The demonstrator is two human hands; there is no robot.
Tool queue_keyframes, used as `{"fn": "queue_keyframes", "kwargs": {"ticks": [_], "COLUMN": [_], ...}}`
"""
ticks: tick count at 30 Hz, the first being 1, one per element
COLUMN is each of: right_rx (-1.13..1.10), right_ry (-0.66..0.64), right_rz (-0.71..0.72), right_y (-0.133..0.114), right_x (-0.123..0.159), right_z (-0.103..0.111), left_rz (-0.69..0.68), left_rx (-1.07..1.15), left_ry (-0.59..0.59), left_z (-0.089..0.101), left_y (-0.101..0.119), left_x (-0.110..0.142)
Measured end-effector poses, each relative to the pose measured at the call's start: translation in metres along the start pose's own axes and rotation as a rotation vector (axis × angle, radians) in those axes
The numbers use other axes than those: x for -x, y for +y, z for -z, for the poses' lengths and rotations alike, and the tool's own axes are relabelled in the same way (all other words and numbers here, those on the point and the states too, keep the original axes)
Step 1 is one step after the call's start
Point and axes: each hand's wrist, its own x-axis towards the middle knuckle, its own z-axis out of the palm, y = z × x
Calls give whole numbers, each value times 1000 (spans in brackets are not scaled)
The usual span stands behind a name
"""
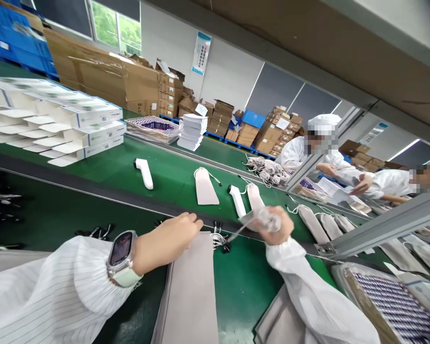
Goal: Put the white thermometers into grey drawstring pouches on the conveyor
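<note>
My left hand [172, 236], with a smartwatch on the wrist, rests with curled fingers on the top edge of a stack of flat grey pouches [191, 291]. My right hand [274, 227] is closed round a clear plastic-wrapped item, blurred by motion, held just above the belt edge. A bundle of cords with black clips [220, 239] lies between the two hands. On the green conveyor [165, 172] lie a white handheld thermometer [144, 173], a grey drawstring pouch [205, 187] and a second white thermometer [237, 200] beside another pouch [255, 197].
Stacks of white cartons [57, 122] stand at the left. A tray of printed sheets [152, 128] and a white leaflet pile [192, 131] sit at the back. More pouches [313, 224] lie to the right. Two workers in white [308, 150] stand across the line.
</note>
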Motion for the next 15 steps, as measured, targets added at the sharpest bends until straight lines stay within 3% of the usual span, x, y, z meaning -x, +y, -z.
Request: {"fn": "queue_keyframes", "kwargs": {"ticks": [2,3,6,8,11,15], "right_rx": [220,362,690,756,732,693], "right_ry": [95,63,-317,-612,-808,-738], "right_rz": [-190,-308,-625,-766,-886,-829], "right_y": [21,34,75,98,116,99], "right_x": [-22,-34,-53,-47,-23,-5], "right_z": [3,4,0,-6,-15,-30], "left_rz": [2,3,-6,-6,10,1], "left_rx": [-29,-48,-81,-86,-109,-57], "left_ry": [1,-4,-12,12,48,-27], "left_z": [-2,-3,-3,-3,-4,-3], "left_y": [1,2,4,6,7,2], "left_x": [0,0,0,0,1,2]}}
